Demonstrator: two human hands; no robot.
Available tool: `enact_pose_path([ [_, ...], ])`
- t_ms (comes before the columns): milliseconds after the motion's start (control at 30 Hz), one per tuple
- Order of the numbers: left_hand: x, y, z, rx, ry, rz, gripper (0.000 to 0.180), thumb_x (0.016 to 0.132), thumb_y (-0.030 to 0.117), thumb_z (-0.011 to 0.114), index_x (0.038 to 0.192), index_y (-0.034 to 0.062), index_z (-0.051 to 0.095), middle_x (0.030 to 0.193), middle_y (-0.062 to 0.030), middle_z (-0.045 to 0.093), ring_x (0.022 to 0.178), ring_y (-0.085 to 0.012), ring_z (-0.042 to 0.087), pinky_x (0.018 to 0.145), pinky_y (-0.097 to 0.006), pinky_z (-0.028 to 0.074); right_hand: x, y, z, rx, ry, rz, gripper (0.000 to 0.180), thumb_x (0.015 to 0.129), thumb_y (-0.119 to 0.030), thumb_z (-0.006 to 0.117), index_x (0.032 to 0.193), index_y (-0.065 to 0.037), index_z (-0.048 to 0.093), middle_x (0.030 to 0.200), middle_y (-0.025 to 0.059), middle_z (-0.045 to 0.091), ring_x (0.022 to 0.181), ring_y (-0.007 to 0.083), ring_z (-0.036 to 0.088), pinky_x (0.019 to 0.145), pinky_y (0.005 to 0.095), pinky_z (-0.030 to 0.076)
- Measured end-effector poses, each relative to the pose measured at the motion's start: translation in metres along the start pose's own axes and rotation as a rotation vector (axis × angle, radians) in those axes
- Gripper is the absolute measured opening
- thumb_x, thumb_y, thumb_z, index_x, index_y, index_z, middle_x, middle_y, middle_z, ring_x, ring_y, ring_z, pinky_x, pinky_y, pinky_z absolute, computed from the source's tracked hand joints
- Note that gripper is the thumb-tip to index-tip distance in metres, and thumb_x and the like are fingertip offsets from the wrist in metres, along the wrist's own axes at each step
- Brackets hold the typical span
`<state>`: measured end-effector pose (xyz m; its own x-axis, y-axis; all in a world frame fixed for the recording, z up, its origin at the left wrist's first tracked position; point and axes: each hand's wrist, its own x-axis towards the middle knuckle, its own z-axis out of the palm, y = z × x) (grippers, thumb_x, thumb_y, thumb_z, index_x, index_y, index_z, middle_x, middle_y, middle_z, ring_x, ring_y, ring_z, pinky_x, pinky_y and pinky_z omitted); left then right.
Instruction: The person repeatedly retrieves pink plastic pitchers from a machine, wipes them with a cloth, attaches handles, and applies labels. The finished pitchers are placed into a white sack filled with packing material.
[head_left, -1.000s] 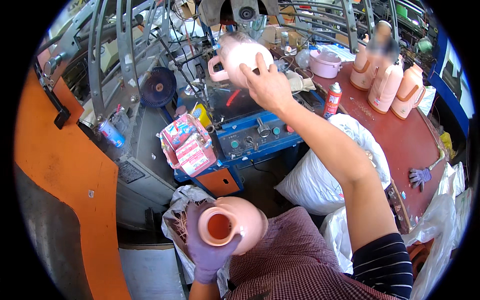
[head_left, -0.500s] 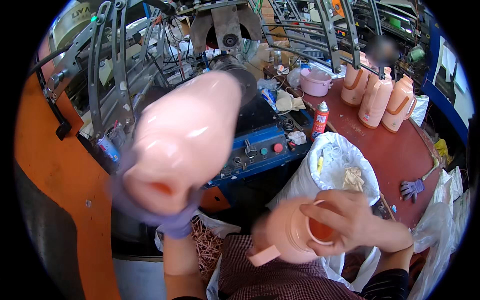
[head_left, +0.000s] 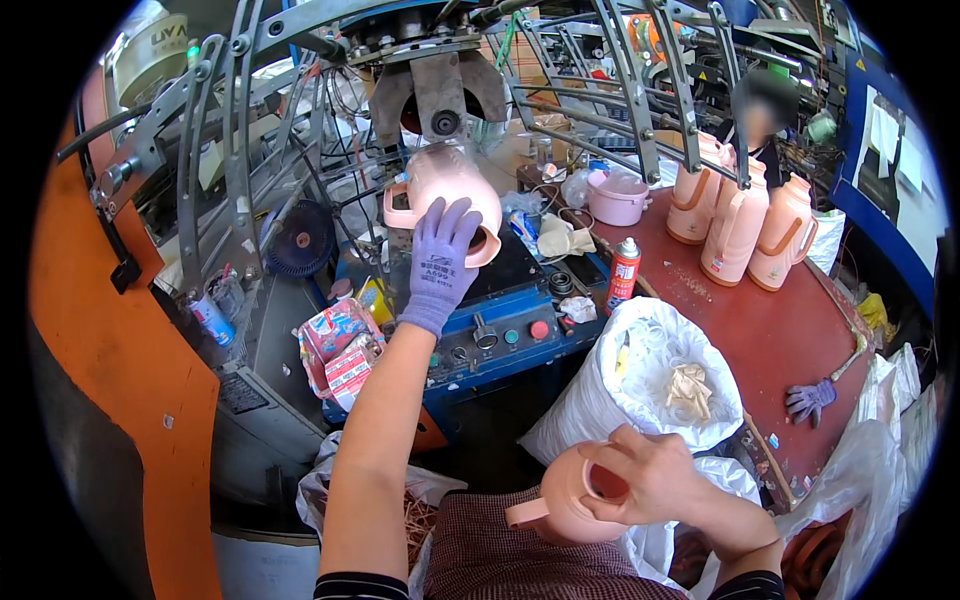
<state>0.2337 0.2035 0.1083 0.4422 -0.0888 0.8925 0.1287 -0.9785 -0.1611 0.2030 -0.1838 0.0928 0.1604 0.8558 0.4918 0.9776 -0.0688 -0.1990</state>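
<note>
Furthest left, an orange-painted panel [head_left: 110, 380] with a smooth, scuffed face is seen, and beside it a machine frame [head_left: 230, 120] of curved grey metal bars. Below the frame, a crumpled printed carton [head_left: 340, 350] is wedged next to a blue control box [head_left: 500, 340] with round buttons. The left hand [head_left: 440, 255], covered by a knitted purple glove, is raised to a pink jug shell [head_left: 445, 185] under the machine head; its fingers [head_left: 455, 220] are spread and pressed flat against the smooth plastic body rather than closed round it. That shell is laid tilted, its long axis running roughly left to right, its handle to the left and its open mouth turned down to the right, towards the camera. Lower and to the right, a second pink jug shell [head_left: 560, 500] is held over the lap, its handle pointing down-left and its round opening facing up and to the right. The bare right hand [head_left: 650, 480] is clenched on its rim, fingers [head_left: 610, 465] hooked over the opening. Behind it a white sack [head_left: 640, 390] of soft plastic stands open. Further right, a dark red surface [head_left: 770, 330] carries three upright pink flasks [head_left: 740, 225], a red spray can [head_left: 622, 272] and a loose purple glove [head_left: 810, 400]
</note>
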Motion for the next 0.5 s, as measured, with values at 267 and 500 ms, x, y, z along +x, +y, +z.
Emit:
enact_pose_path([
  [267, 0.001, 0.0, -0.002, -0.009, -0.04, 0.041, 0.061, 0.064, 0.008, 0.076, 0.12, 0.0112, 0.053, 0.131, -0.0104, 0.052, 0.125, -0.0391, 0.045, 0.103, -0.048, 0.038, -0.009, 0.012, 0.005, 0.088, -0.091, 0.019, 0.046, 0.069, -0.043, 0.076, 0.102, -0.011, 0.073, 0.079, 0.0078, 0.058, 0.053, 0.0223, 0.062, 0.046, 0.0308, 0.047],
  [500, -0.002, -0.008, -0.006, 0.014, -0.065, 0.048, 0.064, 0.062, 0.007, 0.076, 0.121, 0.0138, 0.052, 0.134, -0.0077, 0.049, 0.127, -0.0354, 0.043, 0.104, -0.047, 0.036, -0.004, -0.006, 0.022, 0.097, 0.015, 0.047, 0.05, 0.072, -0.049, 0.074, 0.1, -0.008, 0.073, 0.08, 0.0085, 0.058, 0.055, 0.0235, 0.064, 0.046, 0.0315, 0.047],
])
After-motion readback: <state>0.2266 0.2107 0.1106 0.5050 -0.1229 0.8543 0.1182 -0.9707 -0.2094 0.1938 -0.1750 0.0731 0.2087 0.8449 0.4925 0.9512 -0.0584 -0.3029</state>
